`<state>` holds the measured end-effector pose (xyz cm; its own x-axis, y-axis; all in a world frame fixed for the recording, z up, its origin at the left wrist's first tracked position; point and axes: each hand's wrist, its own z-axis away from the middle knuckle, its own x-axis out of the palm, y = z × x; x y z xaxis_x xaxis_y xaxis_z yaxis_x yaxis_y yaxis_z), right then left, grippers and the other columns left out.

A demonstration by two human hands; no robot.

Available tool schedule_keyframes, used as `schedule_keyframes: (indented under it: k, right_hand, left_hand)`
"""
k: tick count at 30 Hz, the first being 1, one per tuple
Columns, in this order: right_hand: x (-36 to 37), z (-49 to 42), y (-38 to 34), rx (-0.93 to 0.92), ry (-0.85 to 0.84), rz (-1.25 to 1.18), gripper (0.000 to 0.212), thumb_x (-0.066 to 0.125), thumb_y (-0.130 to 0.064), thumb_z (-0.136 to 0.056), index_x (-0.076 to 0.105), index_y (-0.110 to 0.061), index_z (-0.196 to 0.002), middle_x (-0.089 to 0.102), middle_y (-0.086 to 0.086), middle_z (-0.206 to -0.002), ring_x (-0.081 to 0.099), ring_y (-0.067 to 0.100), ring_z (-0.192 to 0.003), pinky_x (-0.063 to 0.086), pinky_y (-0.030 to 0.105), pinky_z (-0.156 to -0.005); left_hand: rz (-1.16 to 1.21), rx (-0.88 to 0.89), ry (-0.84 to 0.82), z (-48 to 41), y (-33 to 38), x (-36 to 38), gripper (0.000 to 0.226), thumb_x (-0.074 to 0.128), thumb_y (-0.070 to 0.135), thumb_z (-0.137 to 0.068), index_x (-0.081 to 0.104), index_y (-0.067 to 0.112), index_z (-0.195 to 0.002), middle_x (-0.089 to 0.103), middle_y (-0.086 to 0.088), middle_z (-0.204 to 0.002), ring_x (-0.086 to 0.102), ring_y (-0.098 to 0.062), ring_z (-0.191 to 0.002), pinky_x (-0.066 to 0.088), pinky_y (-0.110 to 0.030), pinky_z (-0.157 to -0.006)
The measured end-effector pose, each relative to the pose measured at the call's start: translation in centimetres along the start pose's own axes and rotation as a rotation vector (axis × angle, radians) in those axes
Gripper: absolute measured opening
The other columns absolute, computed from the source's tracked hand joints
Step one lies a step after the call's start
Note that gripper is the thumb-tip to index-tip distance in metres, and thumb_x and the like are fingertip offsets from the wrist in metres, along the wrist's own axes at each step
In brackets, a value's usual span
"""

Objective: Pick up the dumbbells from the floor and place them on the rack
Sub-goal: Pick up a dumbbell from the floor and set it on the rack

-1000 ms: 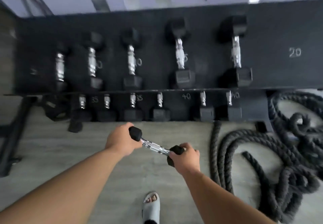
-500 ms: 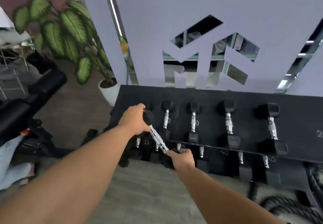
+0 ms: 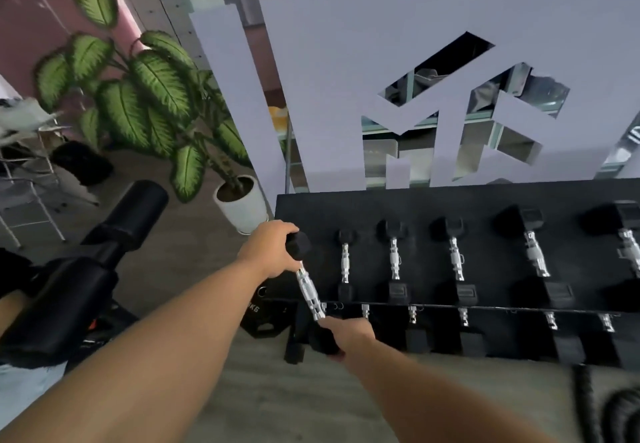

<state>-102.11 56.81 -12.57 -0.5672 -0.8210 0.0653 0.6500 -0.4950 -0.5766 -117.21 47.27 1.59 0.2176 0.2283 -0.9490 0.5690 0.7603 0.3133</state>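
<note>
Since the earlier frame, both hands have carried the dumbbell (image 3: 309, 293) up to the rack's (image 3: 450, 200) left end. Head view: left hand (image 3: 272, 248) clamps one matte black head, right hand (image 3: 346, 333) the other; knurled chrome handle between. Placement remains; five rubber-headed dumbbells (image 3: 457, 259) already racked.

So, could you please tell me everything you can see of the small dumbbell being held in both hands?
The small dumbbell with black rubber-looking heads and a shiny chrome handle is held tilted at the left end of the black dumbbell rack, its bare ridged handle crossing the top shelf's front edge. The left hand has its grip on the far, upper head; the right hand grips the near, lower head. Whether it touches the shelf cannot be told.
</note>
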Motion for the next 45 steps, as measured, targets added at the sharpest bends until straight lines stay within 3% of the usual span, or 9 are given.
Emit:
schedule_keyframes:
  k: [2, 5, 11, 18, 27, 34, 36, 40, 45]
  right_hand:
    - [2.0, -1.4, -0.9, 0.017, -0.030, -0.029, 0.037, 0.091, -0.016, -0.071, 0.070, 0.000, -0.097, 0.072, 0.016, -0.086, 0.071, 0.028, -0.075, 0.061, 0.038, -0.050]
    - [4.5, -4.2, -2.5, 0.045, -0.051, -0.053, 0.052, 0.091, -0.020, -0.071, 0.066, -0.001, -0.112, 0.072, 0.018, -0.104, 0.073, 0.033, -0.091, 0.066, 0.044, -0.061]
    - [8.6, -11.8, -5.3, 0.108, -0.048, -0.126, 0.037, 0.094, -0.017, -0.070, 0.068, -0.001, -0.093, 0.069, 0.017, -0.097, 0.070, 0.030, -0.084, 0.056, 0.030, -0.040]
    - [12.4, -20.8, -6.3, 0.162, 0.079, -0.071, 0.035, 0.094, -0.020, -0.069, 0.069, -0.003, -0.087, 0.070, 0.019, -0.100, 0.071, 0.034, -0.095, 0.066, 0.046, -0.065]
    - [16.5, -27.4, -7.0, 0.234, 0.273, -0.038, 0.054, 0.093, -0.026, -0.073, 0.065, 0.001, -0.111, 0.070, 0.019, -0.106, 0.072, 0.035, -0.095, 0.066, 0.047, -0.068]
    - [18.6, -29.5, -6.0, 0.273, 0.471, 0.104, 0.044, 0.082, -0.030, -0.082, 0.062, -0.003, -0.110, 0.068, 0.019, -0.112, 0.072, 0.033, -0.089, 0.064, 0.038, -0.069]
    - [18.8, -29.6, -5.5, 0.251, 0.490, 0.173, 0.031, 0.071, -0.022, -0.085, 0.064, -0.006, -0.111, 0.069, 0.015, -0.111, 0.071, 0.033, -0.103, 0.059, 0.034, -0.079]
    - [18.9, -29.5, -4.8, 0.179, 0.530, 0.206, 0.046, 0.071, -0.022, -0.087, 0.064, -0.011, -0.131, 0.070, 0.007, -0.125, 0.065, 0.026, -0.117, 0.050, 0.025, -0.087]
    - [18.8, -29.4, -4.4, 0.132, 0.517, 0.287, 0.045, 0.071, -0.024, -0.088, 0.063, -0.013, -0.131, 0.068, 0.009, -0.125, 0.065, 0.025, -0.109, 0.050, 0.026, -0.085]
  left_hand:
    - [-0.036, 0.017, -0.004, -1.7, -1.4, -0.4, 0.064, 0.091, 0.030, -0.061, 0.070, 0.020, -0.120, 0.069, 0.000, -0.109, 0.065, -0.023, -0.099, 0.056, -0.042, -0.085]
    - [-0.089, 0.052, -0.024, -5.0, -3.5, -0.4, 0.071, 0.091, 0.031, -0.062, 0.066, 0.021, -0.128, 0.069, 0.001, -0.114, 0.065, -0.023, -0.103, 0.056, -0.042, -0.087]
    - [-0.155, 0.126, -0.112, -13.2, -8.3, 2.0, 0.055, 0.088, 0.032, -0.061, 0.069, 0.025, -0.112, 0.067, 0.005, -0.101, 0.064, -0.022, -0.093, 0.056, -0.042, -0.078]
    - [-0.122, 0.198, -0.222, -21.6, -15.3, 7.8, 0.050, 0.088, 0.032, -0.062, 0.069, 0.023, -0.107, 0.063, 0.003, -0.096, 0.061, -0.022, -0.090, 0.056, -0.041, -0.076]
    - [-0.040, 0.258, -0.368, -29.7, -21.9, 14.7, 0.072, 0.090, 0.034, -0.061, 0.064, 0.022, -0.128, 0.062, 0.007, -0.109, 0.060, -0.021, -0.099, 0.048, -0.033, -0.077]
    - [-0.001, 0.355, -0.434, -31.7, -23.1, 18.5, 0.070, 0.087, 0.034, -0.063, 0.064, 0.023, -0.128, 0.060, 0.008, -0.107, 0.059, -0.021, -0.097, 0.050, -0.034, -0.076]
    - [-0.010, 0.374, -0.432, -31.6, -23.3, 19.4, 0.069, 0.087, 0.034, -0.065, 0.063, 0.022, -0.129, 0.061, 0.006, -0.111, 0.060, -0.022, -0.102, 0.052, -0.036, -0.078]
    - [-0.005, 0.326, -0.431, -32.4, -24.4, 20.5, 0.063, 0.087, 0.035, -0.069, 0.065, 0.020, -0.126, 0.064, 0.003, -0.112, 0.062, -0.025, -0.103, 0.055, -0.040, -0.081]
    - [0.037, 0.319, -0.511, -33.0, -26.0, 20.6, 0.081, 0.088, 0.040, -0.075, 0.053, 0.018, -0.144, 0.060, -0.002, -0.138, 0.057, -0.026, -0.124, 0.050, -0.042, -0.101]
